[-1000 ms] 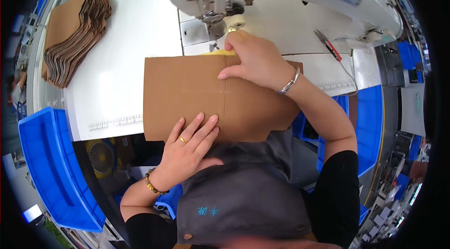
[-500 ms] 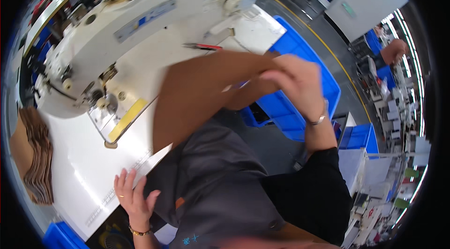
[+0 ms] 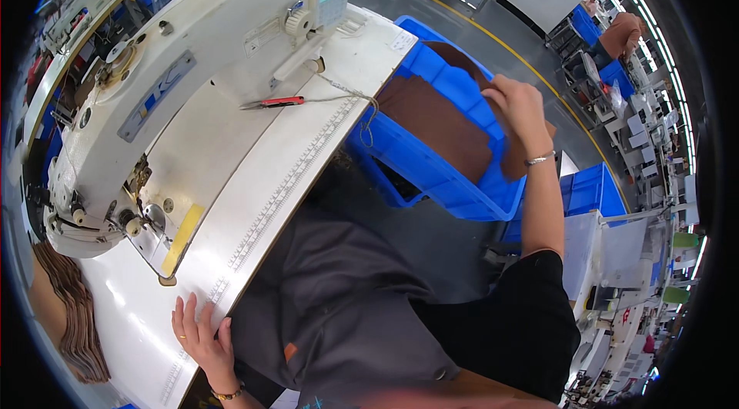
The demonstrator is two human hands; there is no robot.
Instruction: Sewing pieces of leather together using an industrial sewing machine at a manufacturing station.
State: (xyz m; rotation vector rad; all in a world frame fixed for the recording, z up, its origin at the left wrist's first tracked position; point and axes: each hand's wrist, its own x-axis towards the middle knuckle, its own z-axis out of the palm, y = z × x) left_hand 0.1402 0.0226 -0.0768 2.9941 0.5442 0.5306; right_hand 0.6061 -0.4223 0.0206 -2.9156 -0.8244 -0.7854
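Note:
My right hand [image 3: 519, 109] is out to the right above a blue plastic bin [image 3: 443, 190], its fingers closed on the edge of a brown sheet piece [image 3: 514, 156] that looks like leather or fabric. The sheet hangs down over the bin, seen nearly edge-on. Inside the bin lies another brown flat piece [image 3: 439, 126]; whether it is joined to the held one is hard to tell. My left hand [image 3: 205, 338] rests at the front edge of the white sewing table [image 3: 254, 217], fingers spread and holding nothing, near the printed ruler strip.
A white industrial sewing machine [image 3: 192, 55] stands on the table, with a yellow strip [image 3: 183, 240] beside its needle area. Red-handled snips [image 3: 273, 103] lie behind the ruler. Stacked brown pieces [image 3: 73, 313] sit at the left. Another person [image 3: 620, 36] works far right.
My right hand has carried the brown piece from in front of my body, over the table edge, rightward to the bin. My left hand has shifted slightly onto the table edge. The view has turned.

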